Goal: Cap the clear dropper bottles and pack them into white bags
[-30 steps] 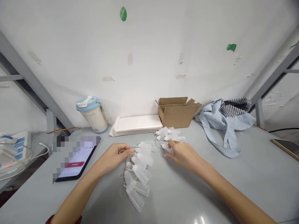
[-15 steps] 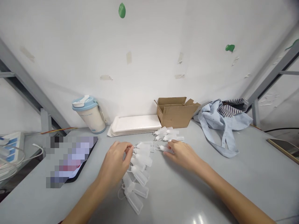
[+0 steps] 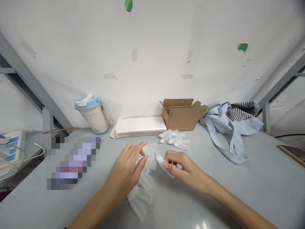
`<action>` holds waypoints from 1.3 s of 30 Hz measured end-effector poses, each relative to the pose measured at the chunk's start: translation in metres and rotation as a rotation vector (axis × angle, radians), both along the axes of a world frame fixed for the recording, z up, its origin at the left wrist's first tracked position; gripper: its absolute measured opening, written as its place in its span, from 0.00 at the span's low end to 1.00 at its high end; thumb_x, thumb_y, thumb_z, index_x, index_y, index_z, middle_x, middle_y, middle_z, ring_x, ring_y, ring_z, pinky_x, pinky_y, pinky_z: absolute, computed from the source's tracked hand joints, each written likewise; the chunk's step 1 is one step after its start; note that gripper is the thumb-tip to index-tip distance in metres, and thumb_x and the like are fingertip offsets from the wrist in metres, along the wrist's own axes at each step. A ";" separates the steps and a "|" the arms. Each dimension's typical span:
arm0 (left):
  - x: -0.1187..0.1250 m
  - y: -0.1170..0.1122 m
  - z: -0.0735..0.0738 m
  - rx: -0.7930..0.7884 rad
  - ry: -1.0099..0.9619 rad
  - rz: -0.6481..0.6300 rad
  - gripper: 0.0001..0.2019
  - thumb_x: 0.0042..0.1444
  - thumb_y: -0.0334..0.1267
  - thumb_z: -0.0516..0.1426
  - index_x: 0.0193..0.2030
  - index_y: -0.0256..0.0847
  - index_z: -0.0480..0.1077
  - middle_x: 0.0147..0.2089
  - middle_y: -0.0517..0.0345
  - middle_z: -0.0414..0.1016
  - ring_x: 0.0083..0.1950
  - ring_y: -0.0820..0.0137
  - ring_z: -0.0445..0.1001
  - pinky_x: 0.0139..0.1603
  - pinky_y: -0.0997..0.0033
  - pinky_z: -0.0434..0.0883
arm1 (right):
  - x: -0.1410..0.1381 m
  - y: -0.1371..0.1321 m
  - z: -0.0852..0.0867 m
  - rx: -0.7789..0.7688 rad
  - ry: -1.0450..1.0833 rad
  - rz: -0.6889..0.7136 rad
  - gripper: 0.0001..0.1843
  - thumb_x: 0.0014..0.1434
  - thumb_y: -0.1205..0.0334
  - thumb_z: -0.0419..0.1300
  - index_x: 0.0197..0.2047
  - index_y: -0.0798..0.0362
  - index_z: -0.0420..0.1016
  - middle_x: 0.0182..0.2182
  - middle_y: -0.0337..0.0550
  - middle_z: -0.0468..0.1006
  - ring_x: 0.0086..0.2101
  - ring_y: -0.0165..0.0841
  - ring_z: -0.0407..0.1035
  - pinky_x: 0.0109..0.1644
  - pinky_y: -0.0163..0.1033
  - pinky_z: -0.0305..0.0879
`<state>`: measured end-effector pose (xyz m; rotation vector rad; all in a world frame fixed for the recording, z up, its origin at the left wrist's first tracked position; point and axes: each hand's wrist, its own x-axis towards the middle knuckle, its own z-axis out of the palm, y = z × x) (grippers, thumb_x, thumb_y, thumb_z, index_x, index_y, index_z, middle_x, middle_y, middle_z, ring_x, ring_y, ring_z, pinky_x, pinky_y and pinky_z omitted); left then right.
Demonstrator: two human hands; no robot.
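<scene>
Bottle [image 3: 160,159], small and cloudy white with a thin pointed nozzle, is in your right hand [image 3: 183,166], pinched between thumb and bent fingers. It sits tilted in front of you near the middle of the table [image 3: 214,206], its nozzle aimed up and toward your left hand [image 3: 126,167]; you cannot tell from here whether its base touches the tabletop. Your left hand stands just beside it, thumb and forefinger parted by a narrow gap. Under and beside that hand lies a loose row of similar bottles [image 3: 145,182], partly hidden by your fingers and running back toward the wall [image 3: 152,47]. Beyond your right hand, a second cluster [image 3: 175,139] lies in front of the open cardboard box [image 3: 182,120]. Left of that box is a flat white package [image 3: 140,125], then a blue-lidded cup [image 3: 95,119]; to its right slumps a pale blue cloth bag [image 3: 238,125].
</scene>
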<state>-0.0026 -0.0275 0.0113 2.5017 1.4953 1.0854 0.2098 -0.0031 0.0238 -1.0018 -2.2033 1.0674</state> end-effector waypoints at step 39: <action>0.008 -0.009 0.018 -0.358 -0.326 -0.153 0.10 0.61 0.38 0.50 0.34 0.44 0.72 0.33 0.58 0.75 0.37 0.67 0.70 0.37 0.69 0.67 | 0.006 0.004 -0.006 -0.443 0.345 0.110 0.17 0.56 0.56 0.50 0.19 0.55 0.62 0.18 0.36 0.62 0.21 0.26 0.56 0.28 0.34 0.51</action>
